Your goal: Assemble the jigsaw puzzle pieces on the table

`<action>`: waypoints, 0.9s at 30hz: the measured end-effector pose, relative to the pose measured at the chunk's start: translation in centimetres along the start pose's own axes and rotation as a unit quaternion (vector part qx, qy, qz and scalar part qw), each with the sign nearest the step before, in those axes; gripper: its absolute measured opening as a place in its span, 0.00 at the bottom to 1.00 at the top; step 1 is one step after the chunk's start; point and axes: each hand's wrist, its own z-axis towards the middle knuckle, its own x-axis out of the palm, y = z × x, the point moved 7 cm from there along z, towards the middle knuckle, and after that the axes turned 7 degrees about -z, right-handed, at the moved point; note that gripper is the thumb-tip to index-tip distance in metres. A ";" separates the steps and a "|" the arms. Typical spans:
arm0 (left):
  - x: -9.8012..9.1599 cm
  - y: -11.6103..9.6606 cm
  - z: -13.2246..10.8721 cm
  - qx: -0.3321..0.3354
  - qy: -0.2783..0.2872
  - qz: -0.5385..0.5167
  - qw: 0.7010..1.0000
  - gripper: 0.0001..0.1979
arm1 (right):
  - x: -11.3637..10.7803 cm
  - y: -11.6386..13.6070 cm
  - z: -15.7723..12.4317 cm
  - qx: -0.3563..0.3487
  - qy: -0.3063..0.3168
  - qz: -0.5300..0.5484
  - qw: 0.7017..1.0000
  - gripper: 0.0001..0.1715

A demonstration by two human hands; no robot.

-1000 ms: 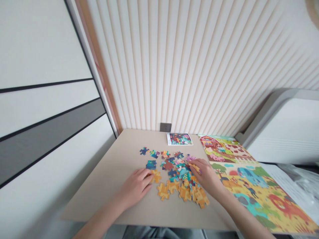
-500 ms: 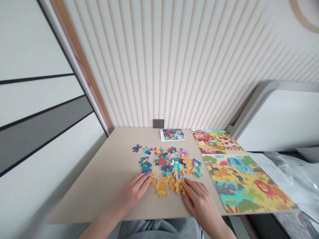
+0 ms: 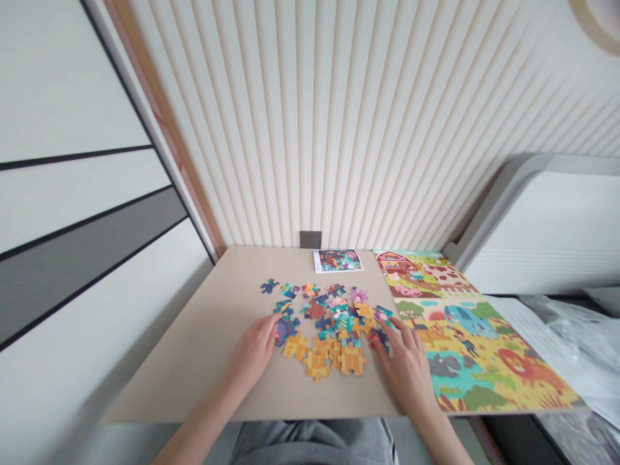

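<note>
Many jigsaw puzzle pieces are spread on the table, some overlapping, with colourful printed sides or orange sides up. My left hand is at the left edge of the spread, its fingertips closed on the edge of a dark blue puzzle piece. At the right edge, my right hand has thumb and fingers around a dark puzzle piece with red on it, partly covered by the fingers. Between the hands lie several orange pieces.
A small printed picture card lies near the wall below a socket. To the right are two joined picture puzzles, a farm scene and an animal scene. Clear plastic wrap lies beyond the table's right edge.
My right hand has moved up and right, from an orange piece to the dark one. My left hand has shifted left and up, uncovering an orange piece. The view has shifted slightly.
</note>
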 end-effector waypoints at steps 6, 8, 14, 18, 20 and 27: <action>-1.0 -1.6 -0.8 0.014 0.012 0.041 0.999 0.13 | -0.2 5.0 -2.2 -0.181 0.078 0.041 0.980 0.20; -1.1 -3.4 -1.5 0.046 0.036 0.050 0.997 0.13 | -0.3 5.9 -2.7 -0.205 0.086 0.034 0.974 0.20; 0.1 -6.6 -3.5 0.076 0.098 0.050 0.991 0.09 | -1.0 5.1 -3.0 -0.207 0.067 0.086 0.972 0.15; 0.7 -7.0 -3.8 0.098 0.092 0.059 0.989 0.07 | -0.7 1.0 -0.8 -0.052 0.013 0.078 0.996 0.13; 1.0 -7.1 -3.9 0.125 0.093 0.079 0.985 0.07 | -0.1 -0.3 0.2 -0.013 0.010 0.044 0.999 0.15; 1.5 -8.2 -4.4 0.211 0.103 0.133 0.963 0.08 | -0.9 1.9 0.0 -0.036 -0.037 -0.019 0.998 0.17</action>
